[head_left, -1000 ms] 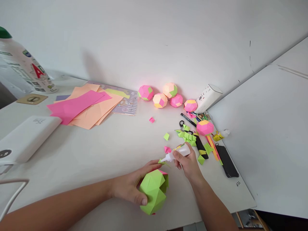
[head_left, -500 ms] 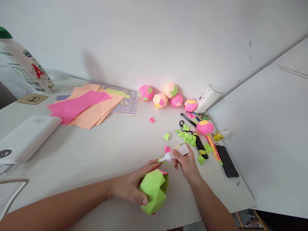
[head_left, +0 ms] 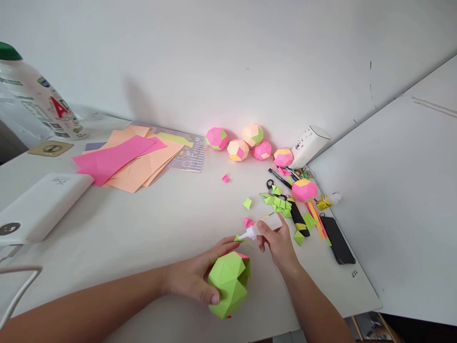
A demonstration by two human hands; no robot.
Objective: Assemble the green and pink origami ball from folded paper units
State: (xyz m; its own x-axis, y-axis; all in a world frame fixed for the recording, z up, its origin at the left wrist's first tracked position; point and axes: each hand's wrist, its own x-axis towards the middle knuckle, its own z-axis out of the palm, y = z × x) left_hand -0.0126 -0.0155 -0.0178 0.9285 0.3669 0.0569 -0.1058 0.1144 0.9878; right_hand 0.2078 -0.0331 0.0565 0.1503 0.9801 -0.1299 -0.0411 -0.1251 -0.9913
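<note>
My left hand grips a green faceted paper ball with pink bits, its thumb on the near side. The ball has an open gap on its right side. At the left fingertips, beyond the ball, is a small green paper piece. My right hand is closed round a white glue bottle, tilted so its nozzle points left and touches or nearly touches that piece. A small pink folded piece lies just behind the nozzle, and a loose green piece farther back.
Finished paper balls line the wall. Green folded pieces, scissors, a cutter, a phone and a yellow-labelled bottle lie right. Left are coloured paper sheets, a power bank and a large bottle.
The view has shifted very slightly. Both hands, the ball and the glue bottle keep nearly the same positions, with the nozzle still at the green piece.
</note>
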